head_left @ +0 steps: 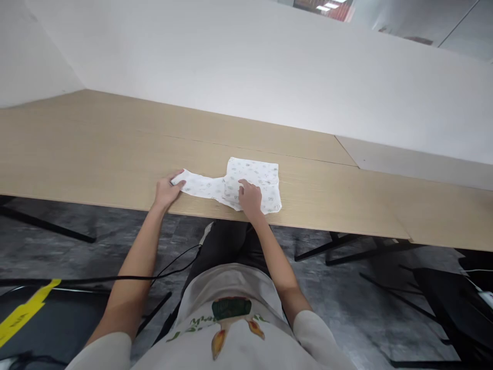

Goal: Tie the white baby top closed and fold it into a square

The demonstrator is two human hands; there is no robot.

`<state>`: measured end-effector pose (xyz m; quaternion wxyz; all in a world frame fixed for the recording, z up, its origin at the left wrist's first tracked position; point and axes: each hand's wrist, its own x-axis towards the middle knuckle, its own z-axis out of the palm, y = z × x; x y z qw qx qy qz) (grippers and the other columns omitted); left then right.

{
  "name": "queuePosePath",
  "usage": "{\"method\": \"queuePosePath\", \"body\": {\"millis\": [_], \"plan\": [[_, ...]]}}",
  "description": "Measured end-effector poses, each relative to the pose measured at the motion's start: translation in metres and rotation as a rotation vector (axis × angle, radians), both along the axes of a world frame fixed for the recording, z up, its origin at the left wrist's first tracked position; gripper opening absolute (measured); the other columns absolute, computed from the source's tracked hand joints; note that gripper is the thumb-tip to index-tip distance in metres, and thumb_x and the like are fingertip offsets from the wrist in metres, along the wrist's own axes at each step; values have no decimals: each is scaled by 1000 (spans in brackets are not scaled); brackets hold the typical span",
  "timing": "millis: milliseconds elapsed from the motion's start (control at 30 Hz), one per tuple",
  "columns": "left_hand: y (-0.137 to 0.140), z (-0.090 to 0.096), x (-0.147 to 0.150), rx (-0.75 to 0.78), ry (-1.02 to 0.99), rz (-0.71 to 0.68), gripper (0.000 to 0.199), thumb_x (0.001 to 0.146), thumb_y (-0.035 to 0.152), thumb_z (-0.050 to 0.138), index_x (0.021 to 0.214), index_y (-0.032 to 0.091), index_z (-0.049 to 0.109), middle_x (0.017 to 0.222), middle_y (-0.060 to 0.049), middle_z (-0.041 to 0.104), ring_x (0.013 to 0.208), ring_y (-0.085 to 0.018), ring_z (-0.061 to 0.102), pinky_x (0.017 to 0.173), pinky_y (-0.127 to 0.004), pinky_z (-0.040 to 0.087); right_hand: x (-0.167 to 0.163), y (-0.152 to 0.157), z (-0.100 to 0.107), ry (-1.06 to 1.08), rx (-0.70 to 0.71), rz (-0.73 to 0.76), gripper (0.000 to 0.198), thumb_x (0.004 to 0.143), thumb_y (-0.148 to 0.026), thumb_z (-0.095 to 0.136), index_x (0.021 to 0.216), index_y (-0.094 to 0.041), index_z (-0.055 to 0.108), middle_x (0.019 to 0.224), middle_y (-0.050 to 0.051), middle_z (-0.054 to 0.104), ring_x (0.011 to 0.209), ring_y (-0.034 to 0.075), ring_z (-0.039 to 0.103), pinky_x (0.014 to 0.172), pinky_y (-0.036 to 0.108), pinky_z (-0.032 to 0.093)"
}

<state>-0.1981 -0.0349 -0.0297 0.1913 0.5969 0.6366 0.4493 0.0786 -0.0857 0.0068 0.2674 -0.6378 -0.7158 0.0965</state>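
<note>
overall, a white partition (231, 67) rises behind a long wooden table (96, 139), and on this table, near the edge at the person's side, lies the white cloth (233, 187) with small printed figures (269, 183). its wide folded part (252, 169) is on the right, and a narrow strip (204, 186) goes out to the left. i judge the cloth light, thin and soft, so it should bend and wrinkle easily, neither fragile nor very slippery; a good hold would be at the strip's end, or at a corner of the wide folded part with several layers taken together. the left hand (168, 191) is at the strip's end, thumb and forefinger apart along its two edges; whether they pinch it, i cannot tell. the right hand (250, 199) is over the wide folded part, forefinger extended and the other fingers bent; whether it presses or pinches, i also cannot tell. the palms are hidden, the lower layers too, and the printed figures are too small to make out.
</note>
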Motion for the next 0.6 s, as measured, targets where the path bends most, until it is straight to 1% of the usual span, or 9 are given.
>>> {"method": "queuePosePath", "body": {"millis": [67,133,200,267,367,433,500,533,600], "plan": [[0,1,1,1,2,4,46,75,24,60,120,16,62,124,-8,62,113,-26,58,102,-40,44,-5,-12,3,0,-5,38,34,94,-19,43,126,-14,54,100,13,67,99,26,58,95,42,35],[2,3,5,-11,-32,14,46,76,22,60,121,14,61,125,-9,61,112,-25,58,102,-40,45,-12,-34,2,25,36,123,37,94,-25,46,128,-13,52,103,14,67,103,28,57,97,44,34],[3,8,13,-24,-96,11,46,80,22,57,124,11,58,125,-10,60,108,-25,59,97,-40,48,-20,-64,-4,78,95,231,35,93,-28,46,125,-16,55,107,11,67,105,27,56,100,43,34],[3,15,27,10,-126,-33,45,86,26,54,128,9,55,127,-11,59,106,-23,59,93,-39,50,-29,-97,-15,151,114,345,29,94,-29,44,119,-22,57,108,7,67,105,23,58,102,41,34],[-3,33,65,119,-34,-221,47,92,35,48,132,10,51,128,-12,58,110,-22,57,91,-36,49,-41,-139,-38,239,39,440,25,93,-25,45,115,-25,58,106,5,69,100,20,61,103,41,33],[-9,45,98,144,49,-358,48,93,38,47,133,11,51,121,-12,62,104,-22,60,86,-36,51,-45,-156,-50,253,-40,498,25,91,-23,47,114,-25,58,103,5,70,95,20,64,102,41,35],[-14,53,134,149,106,-464,46,90,37,51,130,14,55,116,-10,66,90,-22,65,78,-36,53,-47,-163,-58,234,-98,566,24,89,-22,49,112,-25,58,102,4,71,93,20,65,100,39,37],[-16,54,152,158,138,-521,45,89,34,51,129,15,56,120,-9,64,86,-21,65,78,-36,53,-47,-164,-60,218,-115,594,24,89,-22,50,110,-24,59,102,4,71,92,20,65,99,39,37],[-18,52,182,170,228,-617,44,88,26,48,130,18,56,128,-8,60,92,-22,65,86,-38,52,-47,-164,-62,190,-125,613,22,88,-22,51,109,-23,60,102,5,71,91,19,66,98,37,38]]}}
